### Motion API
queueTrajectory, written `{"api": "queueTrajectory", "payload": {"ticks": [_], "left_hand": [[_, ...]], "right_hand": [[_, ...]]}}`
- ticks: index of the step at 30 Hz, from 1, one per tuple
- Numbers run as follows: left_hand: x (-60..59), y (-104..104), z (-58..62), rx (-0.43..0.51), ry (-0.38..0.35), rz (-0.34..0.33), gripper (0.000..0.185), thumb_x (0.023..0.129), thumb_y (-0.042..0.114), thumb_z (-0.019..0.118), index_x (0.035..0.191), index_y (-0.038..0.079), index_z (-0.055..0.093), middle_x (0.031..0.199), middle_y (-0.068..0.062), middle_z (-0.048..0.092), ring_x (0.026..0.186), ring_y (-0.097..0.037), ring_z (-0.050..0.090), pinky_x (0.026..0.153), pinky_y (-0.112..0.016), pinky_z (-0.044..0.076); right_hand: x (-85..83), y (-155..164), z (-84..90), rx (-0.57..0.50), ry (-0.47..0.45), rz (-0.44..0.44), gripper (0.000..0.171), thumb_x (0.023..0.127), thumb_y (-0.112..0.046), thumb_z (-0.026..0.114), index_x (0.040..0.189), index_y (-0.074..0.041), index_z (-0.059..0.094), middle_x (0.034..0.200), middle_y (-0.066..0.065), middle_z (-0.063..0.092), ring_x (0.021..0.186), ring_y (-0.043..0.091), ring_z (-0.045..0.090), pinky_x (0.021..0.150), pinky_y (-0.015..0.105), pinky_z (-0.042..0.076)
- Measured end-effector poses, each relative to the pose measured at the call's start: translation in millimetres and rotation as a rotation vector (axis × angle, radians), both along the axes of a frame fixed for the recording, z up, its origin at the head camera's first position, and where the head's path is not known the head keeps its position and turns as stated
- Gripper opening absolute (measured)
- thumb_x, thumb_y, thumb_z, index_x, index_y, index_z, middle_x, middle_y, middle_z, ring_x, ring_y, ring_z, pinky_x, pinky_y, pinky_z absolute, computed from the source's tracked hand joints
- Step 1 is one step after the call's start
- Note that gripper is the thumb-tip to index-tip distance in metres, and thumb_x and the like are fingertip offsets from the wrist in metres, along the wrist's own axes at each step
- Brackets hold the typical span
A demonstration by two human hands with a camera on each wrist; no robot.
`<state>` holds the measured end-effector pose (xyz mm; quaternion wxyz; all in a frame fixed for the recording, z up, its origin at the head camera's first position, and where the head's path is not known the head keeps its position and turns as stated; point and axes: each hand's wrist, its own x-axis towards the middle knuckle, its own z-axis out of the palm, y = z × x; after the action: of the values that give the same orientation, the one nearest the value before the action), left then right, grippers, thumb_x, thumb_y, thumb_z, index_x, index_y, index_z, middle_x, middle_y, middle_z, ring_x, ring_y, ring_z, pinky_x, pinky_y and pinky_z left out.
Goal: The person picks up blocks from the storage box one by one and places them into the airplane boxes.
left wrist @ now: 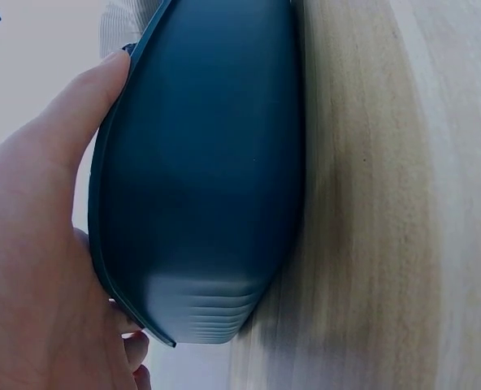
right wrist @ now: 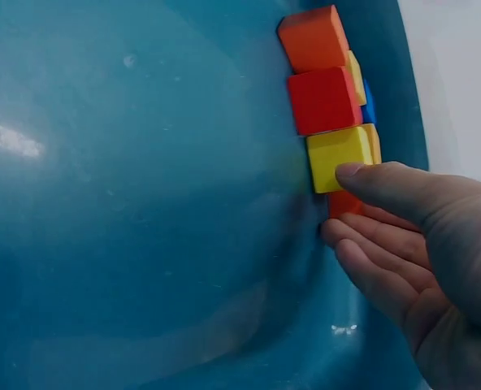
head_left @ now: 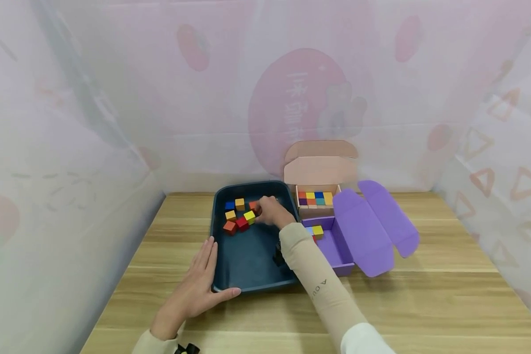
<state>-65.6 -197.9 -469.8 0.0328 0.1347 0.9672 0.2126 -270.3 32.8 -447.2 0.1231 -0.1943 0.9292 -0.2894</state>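
A dark blue tray (head_left: 252,260) holds a group of coloured cubes toward its far left. My left hand (head_left: 196,285) rests against the tray's near left corner, thumb along the front rim and fingers straight along the left side. Reaching into the tray, my right hand (head_left: 272,211) is beside an orange cube (right wrist: 344,205) and a yellow cube (right wrist: 338,158). Its thumb overlaps the yellow cube in the right wrist view, while the other fingers lie by the orange one; contact is unclear. A red cube (right wrist: 324,101) and another orange cube (right wrist: 314,41) sit alongside.
Right of the tray stands an open purple box (head_left: 336,246) with a few cubes, partly hidden by my right sleeve; its lid (head_left: 367,226) spreads rightward. Behind it, an open pinkish box (head_left: 320,172) contains rows of cubes. A patterned sheet (head_left: 221,108) hangs behind the wooden table (head_left: 425,305).
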Motion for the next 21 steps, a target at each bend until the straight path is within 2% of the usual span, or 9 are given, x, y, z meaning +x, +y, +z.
{"api": "queueTrajectory", "payload": {"ticks": [6, 21], "left_hand": [[1.0, -0.2, 1.8, 0.003, -0.004, -0.005, 0.129, 0.084, 0.077, 0.070, 0.170, 0.007, 0.004, 0.180, -0.012, -0.002, 0.167, -0.036, 0.002, 0.132, -0.065, 0.015], [2.5, -1.0, 5.1, 0.004, -0.011, -0.007, 0.129, 0.084, 0.076, 0.071, 0.170, 0.006, 0.004, 0.180, -0.011, -0.003, 0.167, -0.036, 0.003, 0.132, -0.065, 0.014]], "right_hand": [[-1.9, -3.8, -6.4, -0.055, -0.006, -0.006, 0.034, 0.097, -0.011, 0.077, 0.129, -0.001, 0.072, 0.124, 0.014, 0.074, 0.104, 0.023, 0.068, 0.105, 0.039, 0.060], [-2.4, -5.5, -6.0, -0.063, 0.014, -0.018, 0.028, 0.094, -0.011, 0.080, 0.121, -0.003, 0.076, 0.120, 0.012, 0.074, 0.103, 0.023, 0.067, 0.101, 0.038, 0.062]]}}
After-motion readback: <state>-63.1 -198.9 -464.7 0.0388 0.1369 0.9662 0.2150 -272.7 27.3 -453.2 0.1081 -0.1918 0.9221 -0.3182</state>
